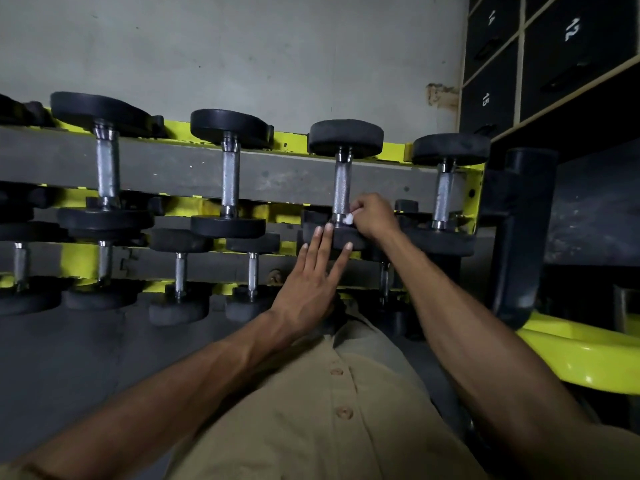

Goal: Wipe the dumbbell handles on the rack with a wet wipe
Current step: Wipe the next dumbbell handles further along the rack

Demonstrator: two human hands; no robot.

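Two hands meet at one dumbbell [341, 188]: right hand [372, 216] pinches a wipe [348, 219] against its handle base; left hand [311, 275], fingers spread, presses the near plate.

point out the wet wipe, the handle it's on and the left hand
wet wipe [348, 219], head view, the white bit that shows
handle [342, 187], head view, middle of the knurled metal bar
left hand [306, 282], head view, back of the hand
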